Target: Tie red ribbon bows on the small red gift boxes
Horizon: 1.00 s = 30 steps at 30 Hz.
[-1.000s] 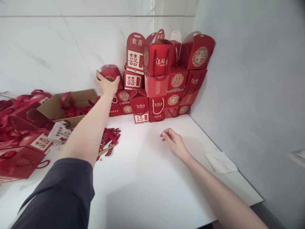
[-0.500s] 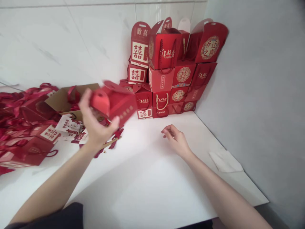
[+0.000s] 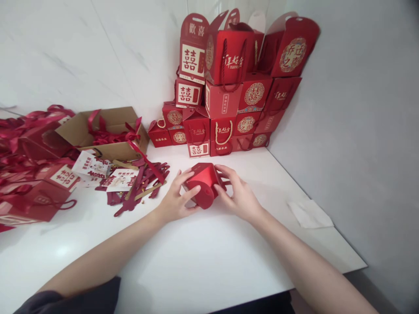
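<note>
**Red Box (image 3: pixel 203 181) Held at a White Table (image 3: pixel 196 261)**

The left hand (image 3: pixel 175 201) and right hand (image 3: pixel 240 195) hold the box from opposite sides, fingers spread and curved around it, though whether it touches the table is unclear. Stacked gift boxes (image 3: pixel 223 101) stand behind it; an open cardboard carton (image 3: pixel 126 150) with red ribbon (image 3: pixel 104 138) sits to the left.

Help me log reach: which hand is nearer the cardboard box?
Left: the left hand is right of the cardboard box; the right hand is farther right, across the held red box.
</note>
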Available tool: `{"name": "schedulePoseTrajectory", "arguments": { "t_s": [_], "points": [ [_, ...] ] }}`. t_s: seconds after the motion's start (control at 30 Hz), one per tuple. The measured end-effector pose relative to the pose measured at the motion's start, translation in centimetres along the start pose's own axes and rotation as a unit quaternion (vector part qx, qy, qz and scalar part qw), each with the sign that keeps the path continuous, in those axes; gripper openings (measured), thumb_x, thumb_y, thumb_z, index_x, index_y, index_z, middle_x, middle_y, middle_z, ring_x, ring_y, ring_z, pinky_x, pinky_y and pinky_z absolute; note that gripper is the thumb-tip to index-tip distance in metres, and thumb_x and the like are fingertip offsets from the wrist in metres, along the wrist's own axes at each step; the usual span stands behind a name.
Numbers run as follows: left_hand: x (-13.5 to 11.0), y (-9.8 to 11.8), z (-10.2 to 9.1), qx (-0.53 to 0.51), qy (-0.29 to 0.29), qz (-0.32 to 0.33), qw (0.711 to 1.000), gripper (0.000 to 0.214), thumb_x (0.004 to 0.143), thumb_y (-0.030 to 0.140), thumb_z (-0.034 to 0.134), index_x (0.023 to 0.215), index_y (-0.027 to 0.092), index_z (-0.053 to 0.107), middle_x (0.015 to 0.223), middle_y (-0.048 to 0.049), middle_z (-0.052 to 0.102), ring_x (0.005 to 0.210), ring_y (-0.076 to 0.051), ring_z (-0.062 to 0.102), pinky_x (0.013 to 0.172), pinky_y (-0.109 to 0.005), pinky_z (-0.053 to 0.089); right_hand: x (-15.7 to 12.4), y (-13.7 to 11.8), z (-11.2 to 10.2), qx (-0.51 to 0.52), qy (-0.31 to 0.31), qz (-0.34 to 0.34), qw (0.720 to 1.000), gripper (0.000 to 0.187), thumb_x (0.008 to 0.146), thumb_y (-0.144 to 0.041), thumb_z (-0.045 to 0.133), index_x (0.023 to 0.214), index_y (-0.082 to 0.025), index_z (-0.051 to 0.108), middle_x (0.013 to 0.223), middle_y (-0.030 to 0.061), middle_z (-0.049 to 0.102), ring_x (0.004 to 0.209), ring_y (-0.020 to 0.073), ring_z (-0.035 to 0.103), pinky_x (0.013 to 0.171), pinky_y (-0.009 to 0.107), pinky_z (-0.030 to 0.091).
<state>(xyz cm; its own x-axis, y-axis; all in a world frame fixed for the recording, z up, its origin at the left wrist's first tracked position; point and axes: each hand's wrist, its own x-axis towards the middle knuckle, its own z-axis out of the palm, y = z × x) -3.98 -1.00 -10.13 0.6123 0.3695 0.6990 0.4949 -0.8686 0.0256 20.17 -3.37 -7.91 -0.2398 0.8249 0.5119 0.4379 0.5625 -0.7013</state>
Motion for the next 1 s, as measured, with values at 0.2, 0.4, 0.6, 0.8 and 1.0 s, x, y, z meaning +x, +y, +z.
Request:
{"name": "schedulePoseTrajectory", "arguments": {
  "t_s": [0.2, 0.4, 0.6, 0.8, 1.0],
  "points": [
    [0.0, 0.4, 0.6, -0.045, 0.009, -0.07, 0.996, 0.117, 0.066, 0.024, 0.079, 0.15, 0.034, -0.002, 0.149, -0.02, 0.03, 0.141, -0.038, 0.027, 0.107, -0.065, 0.032, 0.1, 0.6, -0.7, -0.083, 0.047, -0.04, 0.995, 0.034, 0.093, -0.013, 0.038, 0.115, -0.028, 0.059, 0.128, 0.0056, 0.059, 0.112, 0.0196, 0.061, 0.09, 0.033, 0.053],
    [-0.2, -1.0, 0.5, -0.112, 0.021, -0.101, 0.988, 0.122, 0.064, 0.022, 0.081, 0.148, 0.038, -0.007, 0.146, -0.0188, 0.035, 0.136, -0.034, 0.037, 0.103, -0.059, 0.041, 0.2, 1.3, -0.5, -0.17, -0.016, -0.091, 0.981, 0.034, 0.087, -0.01, 0.045, 0.106, -0.028, 0.068, 0.139, 0.0086, 0.046, 0.121, 0.0255, 0.053, 0.087, 0.039, 0.054],
    [-0.3, -1.3, 0.3, -0.081, 0.017, -0.025, 0.996, 0.124, 0.064, 0.024, 0.082, 0.147, 0.042, -0.008, 0.147, -0.015, 0.032, 0.133, -0.033, 0.042, 0.1, -0.054, 0.048, 0.3, 0.2, -0.6, -0.15, -0.008, -0.138, 0.979, 0.054, 0.091, -0.015, 0.045, 0.14, -0.036, 0.04, 0.146, 0.0092, 0.036, 0.13, 0.0254, 0.045, 0.095, 0.042, 0.052],
    [-0.2, -1.0, 0.2, -0.057, 0.016, 0.013, 0.998, 0.116, 0.066, 0.022, 0.08, 0.148, 0.044, 0.0, 0.152, -0.0117, 0.023, 0.136, -0.033, 0.038, 0.1, -0.054, 0.048, 0.2, -0.8, -0.9, -0.153, -0.016, -0.137, 0.978, 0.055, 0.092, -0.015, 0.045, 0.141, -0.037, 0.038, 0.145, 0.0099, 0.035, 0.128, 0.025, 0.047, 0.095, 0.04, 0.052],
    [0.0, -0.8, 0.3, -0.089, 0.032, -0.008, 0.996, 0.123, 0.064, 0.024, 0.082, 0.149, 0.036, -0.006, 0.147, -0.0163, 0.032, 0.133, -0.032, 0.041, 0.102, -0.052, 0.047, 0.1, -0.6, -0.6, -0.133, 0.005, -0.139, 0.981, 0.06, 0.091, -0.012, 0.046, 0.144, -0.038, 0.031, 0.145, 0.0098, 0.037, 0.127, 0.0251, 0.048, 0.093, 0.04, 0.054]
  ]
}}
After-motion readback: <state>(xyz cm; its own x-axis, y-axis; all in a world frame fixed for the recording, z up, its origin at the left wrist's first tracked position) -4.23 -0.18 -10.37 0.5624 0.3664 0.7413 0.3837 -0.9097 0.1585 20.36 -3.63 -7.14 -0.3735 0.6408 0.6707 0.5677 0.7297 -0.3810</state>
